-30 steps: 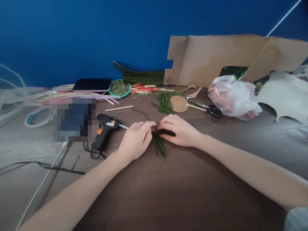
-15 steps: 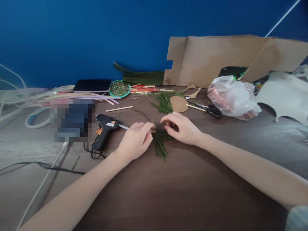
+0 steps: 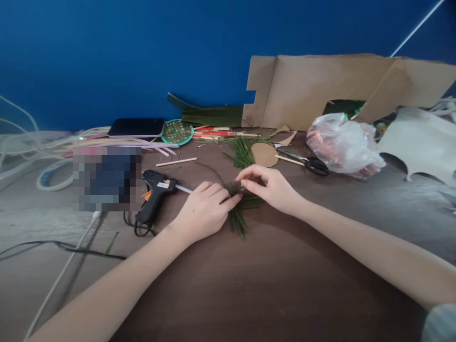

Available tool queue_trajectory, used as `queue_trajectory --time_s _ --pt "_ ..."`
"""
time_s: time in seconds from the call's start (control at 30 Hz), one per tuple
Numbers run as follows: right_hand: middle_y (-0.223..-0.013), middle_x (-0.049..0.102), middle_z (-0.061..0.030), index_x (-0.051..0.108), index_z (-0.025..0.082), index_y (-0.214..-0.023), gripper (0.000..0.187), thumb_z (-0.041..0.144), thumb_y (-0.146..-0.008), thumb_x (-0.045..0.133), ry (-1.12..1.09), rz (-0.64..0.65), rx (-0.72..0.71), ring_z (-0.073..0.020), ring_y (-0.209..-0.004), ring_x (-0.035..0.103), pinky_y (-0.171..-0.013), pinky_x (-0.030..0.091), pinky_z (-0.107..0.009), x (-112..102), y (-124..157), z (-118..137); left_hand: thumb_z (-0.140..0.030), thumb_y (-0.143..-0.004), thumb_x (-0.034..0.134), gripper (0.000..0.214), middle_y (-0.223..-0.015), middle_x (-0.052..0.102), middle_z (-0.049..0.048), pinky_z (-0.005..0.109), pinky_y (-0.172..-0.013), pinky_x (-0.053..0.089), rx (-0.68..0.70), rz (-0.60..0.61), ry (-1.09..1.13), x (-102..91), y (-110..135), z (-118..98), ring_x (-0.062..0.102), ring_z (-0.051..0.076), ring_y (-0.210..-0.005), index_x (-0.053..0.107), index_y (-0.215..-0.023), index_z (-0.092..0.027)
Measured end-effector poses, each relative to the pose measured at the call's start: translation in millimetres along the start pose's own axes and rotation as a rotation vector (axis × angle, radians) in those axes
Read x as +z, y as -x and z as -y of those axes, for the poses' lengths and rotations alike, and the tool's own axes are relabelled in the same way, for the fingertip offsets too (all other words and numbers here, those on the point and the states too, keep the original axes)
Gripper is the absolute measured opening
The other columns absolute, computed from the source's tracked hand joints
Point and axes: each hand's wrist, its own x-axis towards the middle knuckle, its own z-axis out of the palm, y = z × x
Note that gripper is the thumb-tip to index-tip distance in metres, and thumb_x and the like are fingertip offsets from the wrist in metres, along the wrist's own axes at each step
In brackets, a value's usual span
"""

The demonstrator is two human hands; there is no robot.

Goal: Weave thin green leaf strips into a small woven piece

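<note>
On the table, narrow green leaf strips (image 3: pixel 238 222) cross each other in a small woven patch. My left hand (image 3: pixel 206 211) holds the patch from its left side, the index finger stretched across the strips and the other fingers curled. At the patch's upper edge, my right hand (image 3: pixel 269 186) is closed in a pinch, thumb and index tips together; what is between them is too small to make out. Behind the hands lie a pile of cut green strips (image 3: pixel 242 151) and a round cardboard piece (image 3: pixel 264 155) beside a thin stick (image 3: pixel 290 160).
A glue gun (image 3: pixel 156 194) lies left of my left hand, its cord near the blurred device (image 3: pixel 110 178). Black-handled scissors (image 3: pixel 315 166) and a plastic bag (image 3: pixel 345 145) are to the right. Folded cardboard (image 3: pixel 302 90) stands against the blue wall. A phone (image 3: pixel 136 127) lies at back left.
My left hand has shifted a little to the right, its index finger now reaching over the strips. My right thumb and index finger have come closer together.
</note>
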Motion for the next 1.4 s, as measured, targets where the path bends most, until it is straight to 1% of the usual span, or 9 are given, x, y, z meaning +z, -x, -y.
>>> queue_trajectory --time_s 0.1,0.4,0.47,0.53,0.67,0.83,1.03,1.3,1.4 --pt "-0.080 0.065 0.0001 0.060 0.018 -0.085 0.009 0.017 -0.080 0.052 -0.032 -0.018 -0.001 -0.0114 -0.072 0.058 -0.065 0.043 -0.025 4.1 -0.2 4.5 -0.012 -0.079 0.047 0.032 -0.070 0.059 0.0028 0.033 -0.066 0.043 0.009 0.014 -0.021 0.1 -1.2 -0.3 0.054 0.019 -0.070 0.061 -0.107 -0.016" --pt "-0.083 0.066 -0.0010 0.061 0.019 -0.088 0.011 0.023 -0.082 0.053 -0.060 0.025 0.002 -0.0144 -0.081 0.059 -0.072 0.044 -0.029 6.6 -0.1 7.9 -0.011 -0.084 0.040 0.024 -0.067 0.059 0.0054 0.031 -0.067 0.045 -0.015 -0.053 -0.016 4.0 -1.3 -1.0 0.052 0.018 -0.067 0.064 -0.088 -0.009" --pt "-0.083 0.066 -0.0018 0.061 0.019 -0.089 0.015 0.023 -0.085 0.047 0.002 0.014 -0.006 -0.0162 -0.085 0.058 -0.076 0.044 -0.031 6.2 -1.4 4.7 -0.010 -0.084 0.039 0.025 -0.067 0.060 0.0055 0.031 -0.068 0.045 -0.038 -0.076 0.015 4.6 -0.5 -0.8 0.053 0.018 -0.068 0.064 -0.088 -0.009" --pt "-0.090 0.065 -0.0031 0.062 0.020 -0.088 0.013 0.021 -0.084 0.049 0.184 -0.038 -0.063 -0.0190 -0.093 0.054 -0.085 0.040 -0.036 7.2 -1.9 -0.2 -0.010 -0.084 0.039 0.026 -0.067 0.061 0.0053 0.031 -0.069 0.045 -0.060 -0.072 0.047 4.8 0.4 -0.6 0.053 0.018 -0.069 0.064 -0.089 -0.010" --pt "-0.112 0.059 -0.0060 0.061 0.023 -0.100 0.021 0.024 -0.080 0.055 0.411 0.010 -0.093 -0.0245 -0.110 0.045 -0.095 0.033 -0.044 11.5 0.0 -8.3 -0.009 -0.082 0.039 0.027 -0.066 0.062 0.0042 0.032 -0.068 0.042 -0.107 -0.038 0.098 4.3 1.9 -0.3 0.054 0.017 -0.068 0.065 -0.087 -0.013" --pt "-0.117 0.056 -0.0065 0.060 0.022 -0.103 0.024 0.026 -0.080 0.055 0.480 0.077 -0.095 -0.0242 -0.114 0.042 -0.095 0.032 -0.043 13.2 1.9 -8.2 -0.007 -0.079 0.040 0.028 -0.064 0.063 0.0024 0.032 -0.064 0.037 -0.171 -0.034 0.161 4.2 3.1 1.0 0.053 0.017 -0.067 0.066 -0.085 -0.014" --pt "-0.118 0.055 -0.0046 0.058 0.023 -0.101 0.022 0.022 -0.079 0.056 0.449 0.113 -0.082 -0.0233 -0.115 0.041 -0.096 0.031 -0.043 10.5 0.8 -7.6 -0.003 -0.075 0.038 0.034 -0.069 0.068 0.0015 0.030 -0.064 0.036 -0.341 -0.022 0.309 4.4 4.1 3.1 0.053 0.015 -0.063 0.067 -0.085 -0.016" --pt "-0.124 0.053 -0.0061 0.055 0.023 -0.113 0.032 0.025 -0.082 0.052 0.496 0.137 -0.101 -0.0246 -0.117 0.039 -0.097 0.030 -0.045 11.5 1.1 -8.5 -0.002 -0.074 0.037 0.034 -0.074 0.069 0.0002 0.030 -0.067 0.037 -0.403 -0.011 0.365 4.5 3.4 3.0 0.054 0.014 -0.065 0.066 -0.084 -0.017" --pt "-0.124 0.053 -0.0066 0.057 0.023 -0.110 0.028 0.028 -0.083 0.052 0.519 0.137 -0.112 -0.0249 -0.117 0.039 -0.096 0.031 -0.045 12.4 1.6 -8.0 -0.002 -0.074 0.037 0.034 -0.076 0.069 -0.0001 0.031 -0.070 0.038 -0.425 -0.005 0.377 4.3 3.2 2.8 0.056 0.014 -0.067 0.066 -0.085 -0.017"
